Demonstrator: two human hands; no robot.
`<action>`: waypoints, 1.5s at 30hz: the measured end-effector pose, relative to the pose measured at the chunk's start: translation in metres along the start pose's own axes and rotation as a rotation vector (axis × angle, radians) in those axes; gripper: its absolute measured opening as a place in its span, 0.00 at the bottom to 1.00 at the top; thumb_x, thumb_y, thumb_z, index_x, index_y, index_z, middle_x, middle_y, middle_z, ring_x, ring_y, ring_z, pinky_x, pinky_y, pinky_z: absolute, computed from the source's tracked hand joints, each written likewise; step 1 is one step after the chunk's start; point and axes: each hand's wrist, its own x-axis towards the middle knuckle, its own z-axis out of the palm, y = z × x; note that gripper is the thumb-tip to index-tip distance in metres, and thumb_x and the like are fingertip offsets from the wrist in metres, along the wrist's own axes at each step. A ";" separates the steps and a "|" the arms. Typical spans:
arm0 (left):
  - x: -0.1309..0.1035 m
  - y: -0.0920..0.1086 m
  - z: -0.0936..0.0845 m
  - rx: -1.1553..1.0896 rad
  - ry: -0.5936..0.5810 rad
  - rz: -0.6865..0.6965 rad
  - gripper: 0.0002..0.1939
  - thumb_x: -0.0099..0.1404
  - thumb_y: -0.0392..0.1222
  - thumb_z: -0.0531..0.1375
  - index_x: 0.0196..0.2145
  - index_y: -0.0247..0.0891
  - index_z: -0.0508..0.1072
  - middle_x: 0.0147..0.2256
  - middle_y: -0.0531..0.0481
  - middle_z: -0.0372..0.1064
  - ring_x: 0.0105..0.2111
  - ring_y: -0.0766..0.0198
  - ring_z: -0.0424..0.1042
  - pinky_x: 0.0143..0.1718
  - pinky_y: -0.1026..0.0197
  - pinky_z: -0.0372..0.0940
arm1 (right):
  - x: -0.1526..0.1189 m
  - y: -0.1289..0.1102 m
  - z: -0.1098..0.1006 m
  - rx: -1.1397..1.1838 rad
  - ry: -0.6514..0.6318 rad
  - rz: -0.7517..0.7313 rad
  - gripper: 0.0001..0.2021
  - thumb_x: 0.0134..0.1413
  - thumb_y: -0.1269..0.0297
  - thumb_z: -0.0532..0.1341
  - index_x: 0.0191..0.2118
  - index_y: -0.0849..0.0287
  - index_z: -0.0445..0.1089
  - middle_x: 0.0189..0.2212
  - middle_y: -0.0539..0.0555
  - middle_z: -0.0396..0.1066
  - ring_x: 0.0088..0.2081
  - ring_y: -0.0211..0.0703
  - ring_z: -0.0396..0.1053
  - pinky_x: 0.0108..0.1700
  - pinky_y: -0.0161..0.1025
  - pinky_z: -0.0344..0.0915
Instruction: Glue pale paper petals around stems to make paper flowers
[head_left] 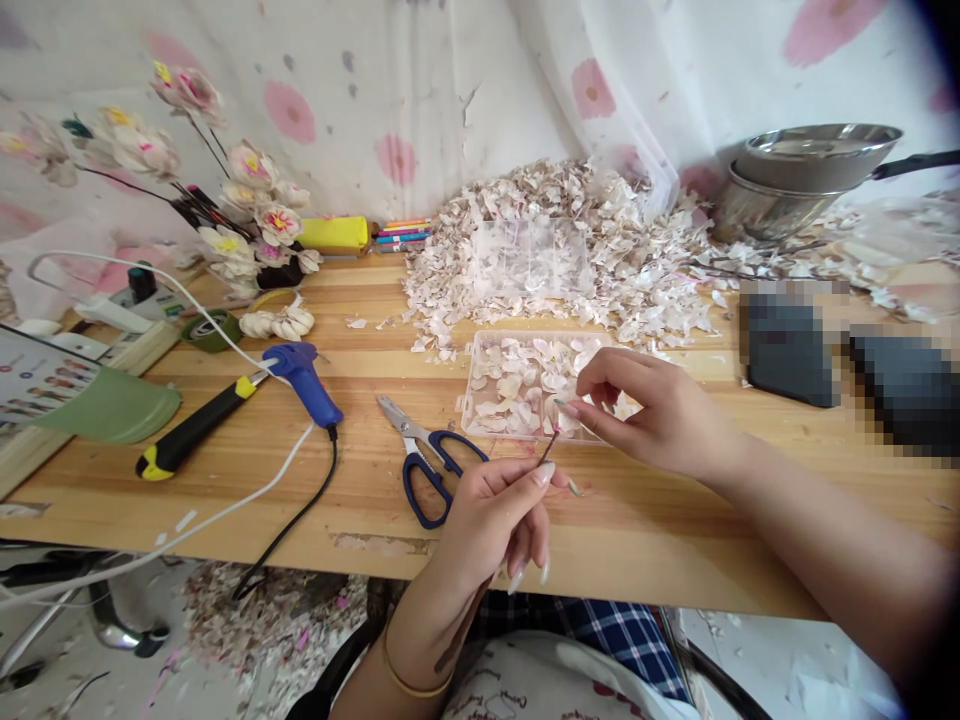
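Near the table's front edge, my left hand (506, 515) pinches a thin dark stick (550, 447) with a small pinkish tip pointing up. My right hand (637, 405) is just above and right of that tip, its thumb and index finger closed together; a pale petal seems to be at the fingertips, but it is too small to tell for sure. Behind the hands lies a clear compartment box (471, 405) holding whitish petals (517, 375). Dark blue-handled scissors (426, 465) lie open on the table to the left of my left hand.
A blue glue gun (304, 380) with a cord and a black-yellow tool (199, 425) lie at left. Petal flowers (255, 200) stand behind them. A large petal heap (645, 260) surrounds another clear box (529, 260). Metal bowls (787, 190) and dark objects (791, 350) are at right.
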 end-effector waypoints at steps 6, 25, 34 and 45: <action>0.001 -0.005 -0.003 -0.090 -0.024 0.076 0.17 0.64 0.53 0.61 0.33 0.33 0.76 0.10 0.57 0.65 0.05 0.76 0.52 0.06 0.75 0.44 | 0.001 -0.005 -0.001 0.152 0.250 0.119 0.09 0.59 0.59 0.63 0.39 0.57 0.66 0.32 0.54 0.66 0.31 0.42 0.64 0.33 0.40 0.63; -0.011 -0.010 0.009 0.056 -0.025 0.265 0.20 0.65 0.56 0.59 0.35 0.34 0.77 0.13 0.54 0.68 0.08 0.75 0.57 0.08 0.74 0.48 | -0.005 -0.033 0.021 1.280 -0.205 0.533 0.13 0.51 0.55 0.70 0.39 0.58 0.80 0.28 0.51 0.76 0.27 0.34 0.69 0.35 0.34 0.69; -0.013 -0.013 0.009 0.240 0.003 0.371 0.21 0.69 0.54 0.54 0.36 0.33 0.78 0.14 0.52 0.69 0.09 0.74 0.58 0.09 0.73 0.51 | -0.007 -0.037 0.027 1.432 -0.182 0.438 0.11 0.56 0.59 0.67 0.37 0.62 0.80 0.34 0.57 0.78 0.25 0.32 0.66 0.29 0.32 0.66; -0.016 -0.009 0.011 0.468 0.013 0.453 0.24 0.71 0.54 0.51 0.31 0.35 0.78 0.15 0.48 0.71 0.10 0.72 0.60 0.12 0.69 0.55 | -0.009 -0.042 0.025 1.463 -0.203 0.399 0.12 0.57 0.58 0.65 0.38 0.63 0.79 0.33 0.57 0.77 0.24 0.33 0.64 0.28 0.32 0.64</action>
